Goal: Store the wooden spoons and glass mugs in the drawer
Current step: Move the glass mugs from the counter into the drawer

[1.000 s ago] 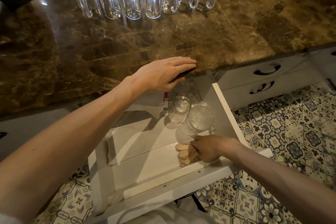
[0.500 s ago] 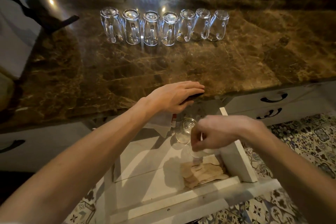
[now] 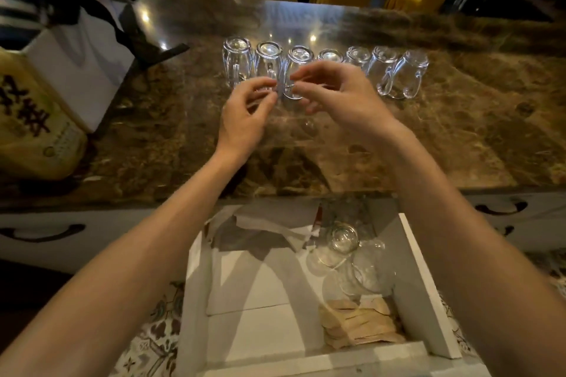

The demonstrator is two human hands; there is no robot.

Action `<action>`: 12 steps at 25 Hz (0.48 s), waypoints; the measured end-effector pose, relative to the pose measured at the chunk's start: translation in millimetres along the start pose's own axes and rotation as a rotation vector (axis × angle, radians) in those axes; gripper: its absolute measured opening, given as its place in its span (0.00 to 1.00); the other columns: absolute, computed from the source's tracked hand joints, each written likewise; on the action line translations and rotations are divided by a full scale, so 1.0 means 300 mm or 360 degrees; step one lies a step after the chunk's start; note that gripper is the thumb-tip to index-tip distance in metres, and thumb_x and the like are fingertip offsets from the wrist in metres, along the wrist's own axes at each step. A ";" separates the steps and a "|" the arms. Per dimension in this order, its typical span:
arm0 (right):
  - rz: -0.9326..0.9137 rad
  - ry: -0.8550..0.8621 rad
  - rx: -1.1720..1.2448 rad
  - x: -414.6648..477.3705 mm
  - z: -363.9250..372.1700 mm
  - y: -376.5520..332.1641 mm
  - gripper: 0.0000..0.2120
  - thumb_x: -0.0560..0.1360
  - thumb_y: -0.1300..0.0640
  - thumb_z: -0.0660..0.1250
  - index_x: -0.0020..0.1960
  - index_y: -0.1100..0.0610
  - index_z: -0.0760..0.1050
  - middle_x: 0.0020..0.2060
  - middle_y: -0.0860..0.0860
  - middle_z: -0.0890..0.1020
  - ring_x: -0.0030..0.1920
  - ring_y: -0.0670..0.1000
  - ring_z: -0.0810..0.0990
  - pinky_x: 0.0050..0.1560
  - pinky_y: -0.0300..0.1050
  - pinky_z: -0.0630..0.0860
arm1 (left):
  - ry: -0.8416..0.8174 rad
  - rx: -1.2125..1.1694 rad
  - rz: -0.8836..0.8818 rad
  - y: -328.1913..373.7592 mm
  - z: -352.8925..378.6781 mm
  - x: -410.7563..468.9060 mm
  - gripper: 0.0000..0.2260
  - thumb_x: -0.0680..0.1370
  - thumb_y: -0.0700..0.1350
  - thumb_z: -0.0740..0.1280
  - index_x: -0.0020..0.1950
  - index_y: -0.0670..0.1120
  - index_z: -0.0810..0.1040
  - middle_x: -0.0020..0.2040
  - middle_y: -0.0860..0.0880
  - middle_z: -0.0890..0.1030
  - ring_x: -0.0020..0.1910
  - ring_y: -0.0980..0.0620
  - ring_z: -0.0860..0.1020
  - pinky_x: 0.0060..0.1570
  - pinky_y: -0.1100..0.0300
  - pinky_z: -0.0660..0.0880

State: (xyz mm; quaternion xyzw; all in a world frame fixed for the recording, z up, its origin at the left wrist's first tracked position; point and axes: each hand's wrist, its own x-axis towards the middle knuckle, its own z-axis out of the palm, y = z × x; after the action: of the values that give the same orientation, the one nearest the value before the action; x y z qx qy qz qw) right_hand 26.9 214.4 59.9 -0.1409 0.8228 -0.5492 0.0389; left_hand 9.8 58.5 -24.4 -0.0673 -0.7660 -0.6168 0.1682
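Seven mugs point(image 3: 410, 73), inverted, in a left-to-right row on the counter point(image 3: 459, 138), just beyond the fingertips: left hand point(image 3: 245, 119) nearest the second, right hand point(image 3: 346, 101) the third, fingers half-curled, gripping nothing.

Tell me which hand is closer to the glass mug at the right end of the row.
Right. The right hand is at the middle of the row, a few mugs left of the end mug; the left hand is farther left, by the second mug.

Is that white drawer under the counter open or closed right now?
Open. The drawer is pulled out from under the counter, so the glass mugs and wooden spoons inside it show.
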 end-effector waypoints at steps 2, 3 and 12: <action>0.0026 0.0212 0.0336 0.061 0.047 0.021 0.06 0.75 0.62 0.67 0.52 0.57 0.77 0.43 0.50 0.81 0.38 0.44 0.80 0.41 0.40 0.79 | 0.0257 -0.0033 -0.0159 -0.017 -0.046 0.039 0.11 0.77 0.42 0.65 0.60 0.45 0.75 0.60 0.46 0.76 0.55 0.57 0.76 0.57 0.64 0.74; 0.0051 0.0280 0.0422 0.092 0.069 0.036 0.07 0.75 0.62 0.67 0.53 0.58 0.77 0.45 0.50 0.81 0.38 0.44 0.80 0.40 0.40 0.79 | 0.0310 -0.0041 -0.0228 -0.027 -0.063 0.058 0.12 0.78 0.43 0.65 0.61 0.47 0.74 0.62 0.46 0.74 0.57 0.56 0.75 0.58 0.61 0.75; 0.0360 0.0559 -0.0060 0.265 0.251 0.184 0.16 0.76 0.55 0.66 0.62 0.60 0.73 0.55 0.55 0.80 0.53 0.53 0.80 0.56 0.51 0.77 | 0.0270 0.0182 -0.0665 -0.106 -0.091 0.187 0.13 0.80 0.48 0.60 0.63 0.48 0.75 0.55 0.51 0.78 0.51 0.55 0.76 0.50 0.62 0.72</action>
State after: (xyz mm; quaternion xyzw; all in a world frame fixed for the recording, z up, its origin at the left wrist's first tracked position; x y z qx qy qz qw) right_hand -43.2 145.1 -13.0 0.0497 0.8376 -0.5421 -0.0464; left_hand -47.7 18.9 -29.4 0.1545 -0.7802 -0.5971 0.1043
